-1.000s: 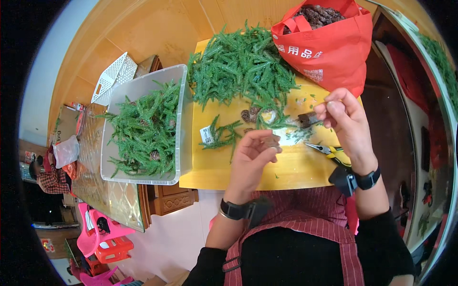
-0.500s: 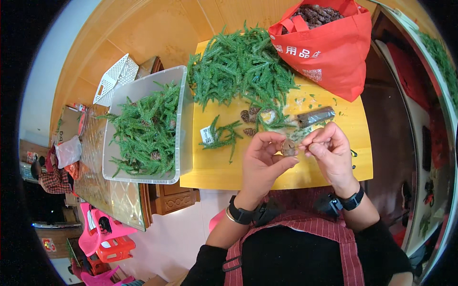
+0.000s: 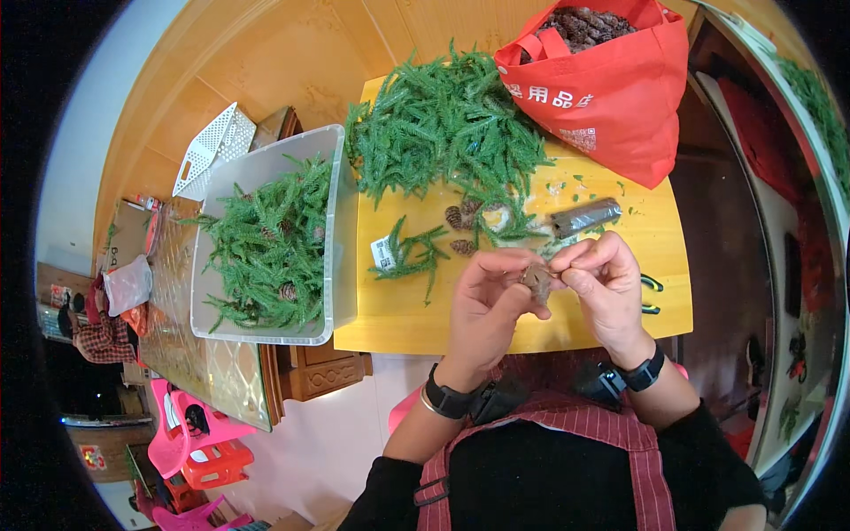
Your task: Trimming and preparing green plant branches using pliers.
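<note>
Over the front of a small yellow table (image 3: 398, 314), my left hand (image 3: 485, 305) and my right hand (image 3: 606, 288) meet, both pinching a small brown pine cone (image 3: 536, 279) between their fingertips. Just beyond the hands lie a short green fir sprig (image 3: 412, 252), two loose pine cones (image 3: 460, 232) and a grey roll of wire (image 3: 586, 216). A big heap of green fir branches (image 3: 447, 133) covers the table's far side.
A clear plastic bin (image 3: 341, 265) holding fir sprigs and cones stands left of the table. A red bag (image 3: 611, 97) full of pine cones sits at the far right. Green-handled cutters (image 3: 651, 295) lie by my right hand. A white basket (image 3: 212, 146) lies on the floor.
My right hand came down from the far right of the table toward my chest. My left hand rose to meet it, and both now hold the cone together.
</note>
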The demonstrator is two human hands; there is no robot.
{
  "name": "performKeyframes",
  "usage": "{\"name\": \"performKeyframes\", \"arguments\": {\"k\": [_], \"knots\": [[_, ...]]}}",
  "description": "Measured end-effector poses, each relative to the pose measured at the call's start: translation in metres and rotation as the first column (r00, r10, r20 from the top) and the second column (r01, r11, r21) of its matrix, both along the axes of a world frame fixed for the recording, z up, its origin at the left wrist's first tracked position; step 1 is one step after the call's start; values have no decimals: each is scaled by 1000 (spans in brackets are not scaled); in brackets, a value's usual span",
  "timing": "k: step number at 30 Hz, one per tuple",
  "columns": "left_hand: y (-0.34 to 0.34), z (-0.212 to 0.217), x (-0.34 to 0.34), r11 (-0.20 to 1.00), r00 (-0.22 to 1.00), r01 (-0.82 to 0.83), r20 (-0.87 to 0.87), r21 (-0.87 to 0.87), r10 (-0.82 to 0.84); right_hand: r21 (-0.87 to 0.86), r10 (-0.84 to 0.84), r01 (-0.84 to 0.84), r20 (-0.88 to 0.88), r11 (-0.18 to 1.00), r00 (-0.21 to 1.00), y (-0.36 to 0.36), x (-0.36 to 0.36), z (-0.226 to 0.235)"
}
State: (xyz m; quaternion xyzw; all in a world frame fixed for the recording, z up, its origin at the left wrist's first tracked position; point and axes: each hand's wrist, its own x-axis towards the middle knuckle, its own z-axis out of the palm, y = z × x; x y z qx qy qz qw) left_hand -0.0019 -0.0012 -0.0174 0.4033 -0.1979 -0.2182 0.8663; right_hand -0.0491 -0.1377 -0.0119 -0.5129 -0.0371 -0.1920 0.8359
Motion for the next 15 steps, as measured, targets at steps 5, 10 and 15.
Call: {"name": "performKeyframes", "arguments": {"k": [5,10,15], "knots": [[0,0,1,998,998,51,-28,-40,-52,-12,-9,10,31,1000,999,-1,2,0],[1,1,2,992,990,107,-81,-71,-112,-49,-10,10,15,999,1000,-2,2,-2],[0,3,3,990,983,131,-121,-58,-137,18,45,-45,-10,999,999,-2,2,3]]}}
